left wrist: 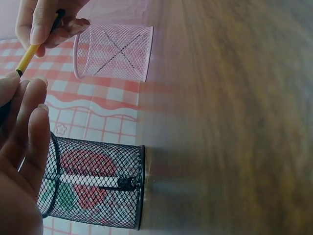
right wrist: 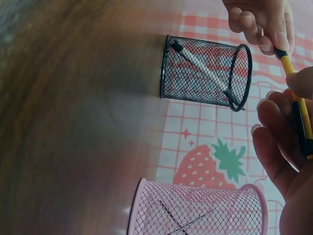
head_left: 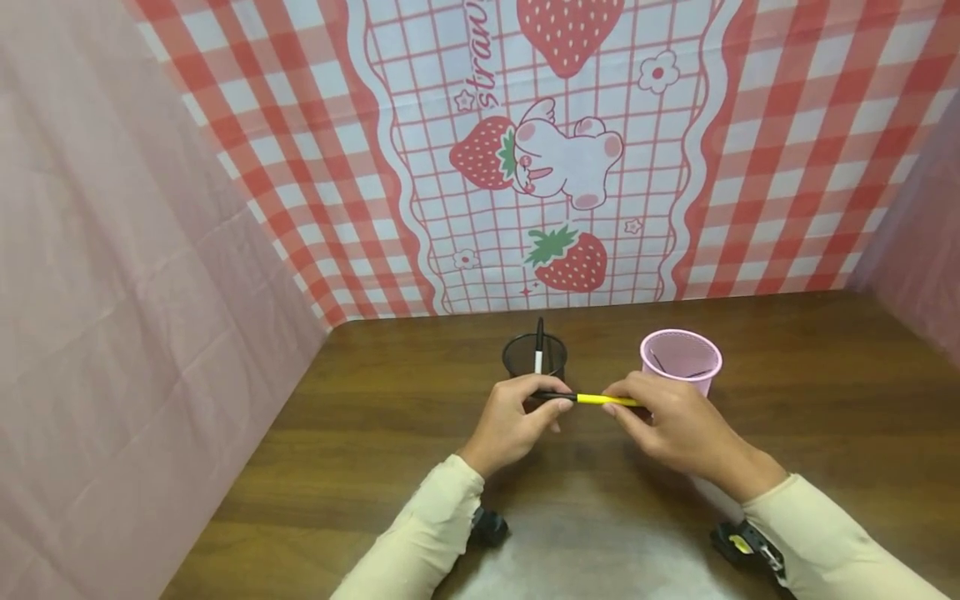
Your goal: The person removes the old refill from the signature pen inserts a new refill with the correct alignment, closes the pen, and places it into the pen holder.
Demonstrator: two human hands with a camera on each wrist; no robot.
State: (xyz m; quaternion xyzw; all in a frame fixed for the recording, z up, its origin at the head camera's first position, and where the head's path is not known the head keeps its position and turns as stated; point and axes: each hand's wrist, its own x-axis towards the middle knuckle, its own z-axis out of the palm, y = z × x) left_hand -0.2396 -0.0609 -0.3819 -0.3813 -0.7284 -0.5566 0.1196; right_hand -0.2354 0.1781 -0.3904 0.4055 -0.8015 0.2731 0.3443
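A yellow pen (head_left: 591, 399) with a black end lies level between my two hands, above the table. My left hand (head_left: 516, 421) pinches its black end between thumb and fingers. The right hand (head_left: 678, 425) grips the yellow barrel and hides part of it. Just beyond the left hand stands a black mesh pen holder (right wrist: 195, 85). A white pen (head_left: 537, 362) with black ends leans inside it. Behind the right hand is a pink mesh pen holder (head_left: 701, 385), where two thin dark sticks (left wrist: 120, 51) cross each other.
The brown wooden table (head_left: 360, 408) ends at a red checked cloth (head_left: 322, 167) with strawberry prints, hung at the back. A pale pink cloth (head_left: 150, 250) walls off the left side, and another pink cloth (head_left: 915, 233) the right.
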